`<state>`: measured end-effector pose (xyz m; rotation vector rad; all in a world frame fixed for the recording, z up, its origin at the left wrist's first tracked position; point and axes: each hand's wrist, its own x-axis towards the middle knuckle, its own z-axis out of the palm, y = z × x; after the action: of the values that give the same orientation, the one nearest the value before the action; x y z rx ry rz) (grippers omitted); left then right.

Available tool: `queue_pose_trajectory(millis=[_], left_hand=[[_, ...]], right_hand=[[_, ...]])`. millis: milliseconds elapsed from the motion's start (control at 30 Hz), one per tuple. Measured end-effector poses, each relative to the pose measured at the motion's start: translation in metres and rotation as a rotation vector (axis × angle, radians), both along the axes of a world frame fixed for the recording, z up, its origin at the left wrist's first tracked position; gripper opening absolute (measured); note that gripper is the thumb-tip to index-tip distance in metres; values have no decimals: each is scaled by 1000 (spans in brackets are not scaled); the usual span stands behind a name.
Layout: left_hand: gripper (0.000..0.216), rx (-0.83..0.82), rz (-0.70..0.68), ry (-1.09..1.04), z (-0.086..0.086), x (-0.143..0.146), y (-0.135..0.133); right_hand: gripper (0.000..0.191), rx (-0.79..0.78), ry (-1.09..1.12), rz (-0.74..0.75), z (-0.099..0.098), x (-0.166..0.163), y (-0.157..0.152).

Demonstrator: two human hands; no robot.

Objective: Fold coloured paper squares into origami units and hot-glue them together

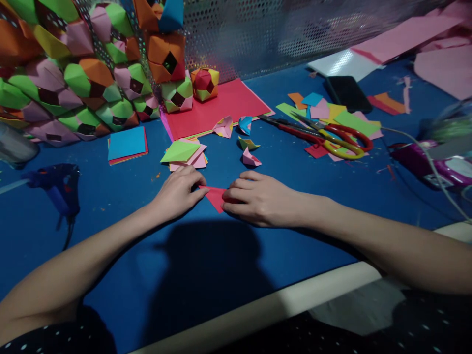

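A piece of red folded paper (216, 197) lies on the blue table between my two hands, its lower tip pointing toward me. My left hand (180, 189) pinches its left corner between thumb and fingers. Over its right side rests my right hand (258, 197), fingers bent and pressing the paper to the table; they hide that part. Just beyond my left hand sits a small pile of folded green and pink papers (184, 152). Past my right fingers are small folded pieces: a pink one (251, 158), a green-yellow one (248, 143) and a blue one (245, 125).
Folded-paper balls (88, 78) are stacked at the back left. A blue glue gun (59, 184) lies left, near a stack of square paper (127, 144). Scissors (332, 137) rest on paper scraps to the right, before a phone (348, 93). Red sheets (221, 108) lie behind.
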<state>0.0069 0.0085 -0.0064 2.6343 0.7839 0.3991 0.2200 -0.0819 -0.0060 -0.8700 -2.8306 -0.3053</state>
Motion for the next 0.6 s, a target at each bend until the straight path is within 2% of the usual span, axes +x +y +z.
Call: queue_pose_trajectory(millis=[433,600], left_hand=[[11,-119,65,-19,6,1,6],[10,-71,111,-22,6,1,8]], right_hand=[[28,-78,-29,-15,8,-2,-2],[27,-102,-30,-11,11,-1,-2]])
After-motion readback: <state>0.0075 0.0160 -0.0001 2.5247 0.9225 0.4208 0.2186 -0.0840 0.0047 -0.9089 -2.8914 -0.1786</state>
